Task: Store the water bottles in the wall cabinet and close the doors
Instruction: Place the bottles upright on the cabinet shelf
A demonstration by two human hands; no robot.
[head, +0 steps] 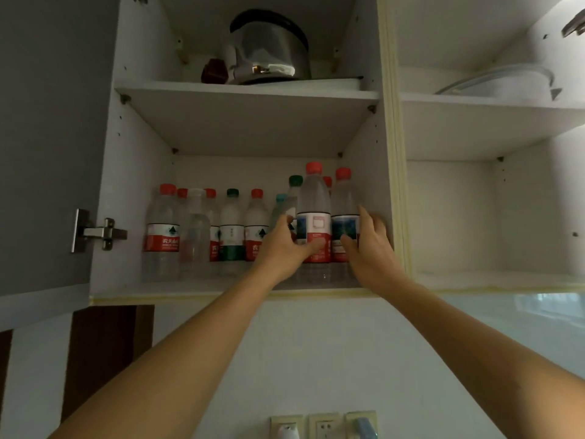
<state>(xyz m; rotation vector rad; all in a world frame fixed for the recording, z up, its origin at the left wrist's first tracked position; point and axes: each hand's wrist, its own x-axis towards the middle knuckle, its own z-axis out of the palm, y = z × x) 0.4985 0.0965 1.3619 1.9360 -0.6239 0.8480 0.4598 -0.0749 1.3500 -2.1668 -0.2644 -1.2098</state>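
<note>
Left hand [282, 245] grips tall red-capped bottle [314, 217], right hand [368, 245] grips neighbouring bottle [344, 217]; fingers curled round labels. Both stand near lower shelf front edge [221, 291], beside right cabinet wall [373, 172]. Door [47, 137] open.

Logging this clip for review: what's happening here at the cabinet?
A person is putting water bottles on the lower shelf of an open wall cabinet. The left hand holds a tall red-capped bottle, and the right hand holds another red-capped bottle beside it, at the right end of the row. More bottles already stand to the left. A kettle sits on the shelf above. The cabinet door is open.
</note>
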